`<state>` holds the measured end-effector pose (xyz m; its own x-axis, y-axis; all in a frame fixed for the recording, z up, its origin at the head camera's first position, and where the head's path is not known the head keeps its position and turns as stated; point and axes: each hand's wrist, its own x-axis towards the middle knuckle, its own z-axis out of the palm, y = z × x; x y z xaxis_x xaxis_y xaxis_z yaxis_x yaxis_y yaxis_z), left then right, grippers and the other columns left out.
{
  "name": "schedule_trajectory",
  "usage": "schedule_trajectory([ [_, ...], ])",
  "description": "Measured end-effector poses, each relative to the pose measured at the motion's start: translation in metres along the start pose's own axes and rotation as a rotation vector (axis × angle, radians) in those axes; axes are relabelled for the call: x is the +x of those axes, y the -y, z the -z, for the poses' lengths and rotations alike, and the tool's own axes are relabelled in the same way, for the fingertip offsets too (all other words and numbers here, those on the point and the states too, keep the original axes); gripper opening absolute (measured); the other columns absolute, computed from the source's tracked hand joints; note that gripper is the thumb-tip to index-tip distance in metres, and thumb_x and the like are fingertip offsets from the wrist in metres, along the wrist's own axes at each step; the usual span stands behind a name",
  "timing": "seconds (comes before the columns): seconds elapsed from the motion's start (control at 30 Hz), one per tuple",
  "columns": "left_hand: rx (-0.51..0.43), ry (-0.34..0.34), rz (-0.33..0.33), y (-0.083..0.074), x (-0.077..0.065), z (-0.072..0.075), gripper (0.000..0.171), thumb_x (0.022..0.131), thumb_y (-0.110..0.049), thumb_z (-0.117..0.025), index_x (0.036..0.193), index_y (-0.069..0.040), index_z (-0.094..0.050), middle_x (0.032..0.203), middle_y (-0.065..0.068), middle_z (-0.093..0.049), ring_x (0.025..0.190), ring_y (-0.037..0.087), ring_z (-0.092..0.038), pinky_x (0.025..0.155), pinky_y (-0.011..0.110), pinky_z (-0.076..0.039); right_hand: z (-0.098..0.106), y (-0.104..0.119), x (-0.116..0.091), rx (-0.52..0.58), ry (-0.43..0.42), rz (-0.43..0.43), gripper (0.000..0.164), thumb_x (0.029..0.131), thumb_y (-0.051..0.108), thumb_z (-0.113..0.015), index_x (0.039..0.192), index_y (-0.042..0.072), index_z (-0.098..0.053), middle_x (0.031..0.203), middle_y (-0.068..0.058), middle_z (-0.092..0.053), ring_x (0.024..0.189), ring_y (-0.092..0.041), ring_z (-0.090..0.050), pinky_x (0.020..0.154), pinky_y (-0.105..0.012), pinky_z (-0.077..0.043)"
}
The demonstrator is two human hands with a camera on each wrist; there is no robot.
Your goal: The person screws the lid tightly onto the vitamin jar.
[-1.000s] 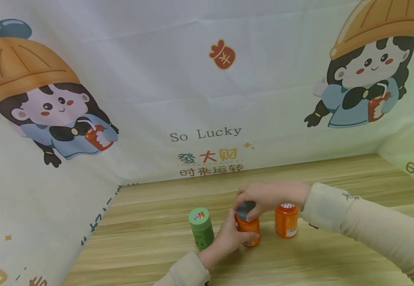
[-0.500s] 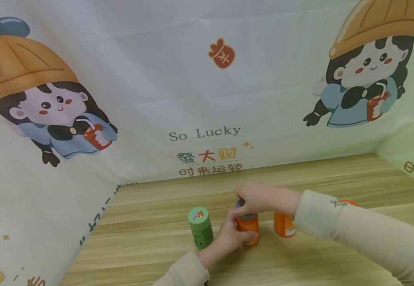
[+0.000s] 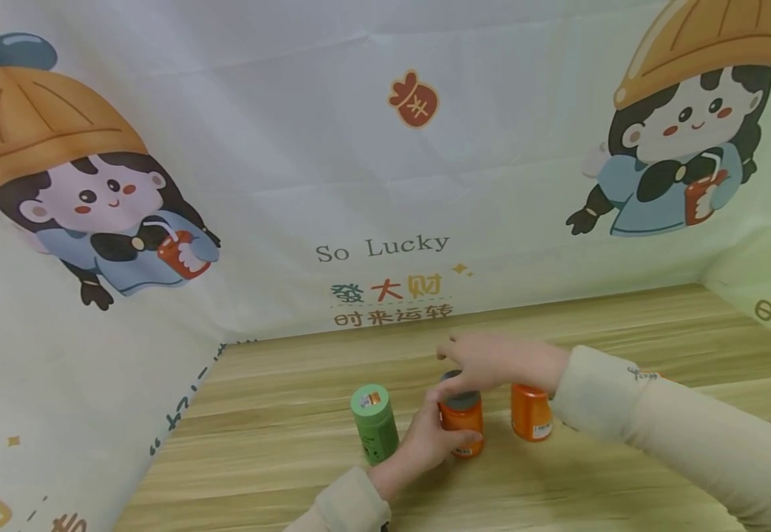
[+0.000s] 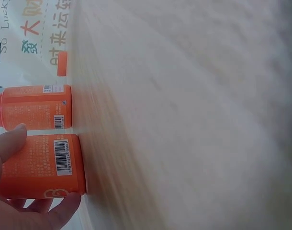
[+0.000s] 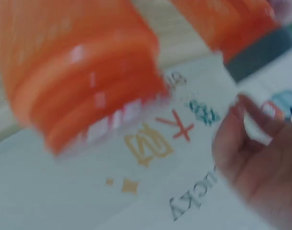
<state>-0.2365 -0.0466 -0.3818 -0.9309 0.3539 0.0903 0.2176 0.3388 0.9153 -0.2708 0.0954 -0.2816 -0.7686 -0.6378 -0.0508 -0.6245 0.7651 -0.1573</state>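
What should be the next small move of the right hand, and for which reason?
Probably the right hand should bring its fingers down around the grey cap: the left hand holds the orange bottle beneath that cap, and the right wrist view shows a gap between fingers and cap.

R wrist view v. blurry

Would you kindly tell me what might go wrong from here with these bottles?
The right sleeve overlaps the uncapped bottle in the head view, so a sideways swing might knock it over.
The left hand, gripping the capped bottle, is near the green canister and could bump it.
Whether the gray lid is tight cannot be seen, so lifting by it with the right hand might pull it loose.
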Motion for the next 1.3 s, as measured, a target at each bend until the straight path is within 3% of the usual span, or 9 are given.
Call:
schedule_trajectory([
  [0.07, 0.000, -0.003, -0.005, 0.000, 0.001, 0.000, 0.060, 0.075, -0.005, -0.074, 0.122, 0.000, -0.037, 0.116, 0.015, -0.055, 0.106, 0.030, -0.054, 0.090, 0.046, -0.044, 0.006, -0.005, -0.003, 0.009, 0.049, 0.083, 0.056, 0.081, 0.040, -0.067, 0.123, 0.006, -0.053, 0.120, -0.012, -0.051, 0.105, -0.024, -0.051, 0.090, -0.038, -0.044],
  [0.17, 0.007, -0.008, -0.008, 0.001, 0.002, 0.000, 0.059, 0.074, -0.005, -0.074, 0.119, 0.001, -0.037, 0.115, 0.015, -0.055, 0.104, 0.030, -0.055, 0.090, 0.046, -0.044, 0.014, -0.011, -0.008, 0.011, 0.138, 0.217, 0.052, 0.079, 0.018, -0.071, 0.127, 0.009, -0.052, 0.132, -0.012, -0.044, 0.117, -0.026, -0.045, 0.096, -0.038, -0.041],
  [0.27, 0.015, -0.008, -0.003, 0.001, 0.002, 0.000, 0.060, 0.074, -0.005, -0.075, 0.120, 0.001, -0.036, 0.116, 0.016, -0.055, 0.105, 0.030, -0.054, 0.091, 0.047, -0.043, 0.017, -0.014, -0.011, 0.009, 0.214, 0.289, 0.050, 0.079, 0.005, -0.068, 0.126, 0.013, -0.055, 0.134, -0.009, -0.044, 0.119, -0.024, -0.044, 0.096, -0.034, -0.042],
  [0.43, 0.018, -0.008, 0.002, 0.000, 0.002, 0.000, 0.062, 0.074, -0.006, -0.075, 0.121, 0.002, -0.035, 0.118, 0.017, -0.054, 0.105, 0.031, -0.054, 0.092, 0.047, -0.043, 0.016, -0.018, -0.012, 0.004, 0.219, 0.323, 0.043, 0.083, 0.004, -0.065, 0.124, 0.013, -0.057, 0.126, -0.006, -0.050, 0.111, -0.018, -0.048, 0.092, -0.027, -0.044],
  [0.77, 0.043, -0.015, 0.011, -0.001, 0.002, 0.000, 0.059, 0.074, -0.008, -0.075, 0.118, 0.000, -0.037, 0.115, 0.015, -0.055, 0.103, 0.028, -0.055, 0.090, 0.044, -0.044, 0.010, -0.018, -0.007, 0.070, 0.180, 0.231, 0.035, 0.082, 0.019, -0.068, 0.115, 0.008, -0.061, 0.093, 0.004, -0.050, 0.082, -0.009, -0.047, 0.073, -0.019, -0.043],
  [1.1, 0.001, 0.004, 0.034, -0.001, 0.001, 0.001, 0.059, 0.075, -0.010, -0.075, 0.119, -0.001, -0.037, 0.118, 0.014, -0.054, 0.107, 0.028, -0.054, 0.092, 0.044, -0.043, 0.002, -0.008, -0.005, -0.023, 0.073, 0.054, 0.034, 0.079, 0.043, -0.068, 0.080, 0.012, -0.055, 0.074, 0.005, -0.049, 0.064, -0.009, -0.043, 0.056, -0.020, -0.036],
  [1.23, -0.001, 0.012, 0.040, -0.001, 0.000, 0.001, 0.057, 0.076, -0.012, -0.075, 0.118, -0.002, -0.037, 0.119, 0.014, -0.053, 0.107, 0.028, -0.053, 0.092, 0.044, -0.043, 0.000, -0.006, -0.005, -0.031, 0.057, 0.016, 0.039, 0.077, 0.047, -0.068, 0.078, 0.011, -0.052, 0.073, 0.001, -0.048, 0.064, -0.012, -0.043, 0.055, -0.022, -0.036],
  [1.3, 0.006, 0.010, 0.035, -0.002, 0.000, 0.001, 0.057, 0.076, -0.012, -0.075, 0.118, -0.002, -0.038, 0.119, 0.014, -0.054, 0.107, 0.028, -0.054, 0.092, 0.044, -0.044, 0.001, -0.007, -0.005, -0.022, 0.060, 0.005, 0.048, 0.077, 0.050, -0.067, 0.091, 0.005, -0.057, 0.086, -0.003, -0.056, 0.075, -0.015, -0.051, 0.065, -0.025, -0.044],
])
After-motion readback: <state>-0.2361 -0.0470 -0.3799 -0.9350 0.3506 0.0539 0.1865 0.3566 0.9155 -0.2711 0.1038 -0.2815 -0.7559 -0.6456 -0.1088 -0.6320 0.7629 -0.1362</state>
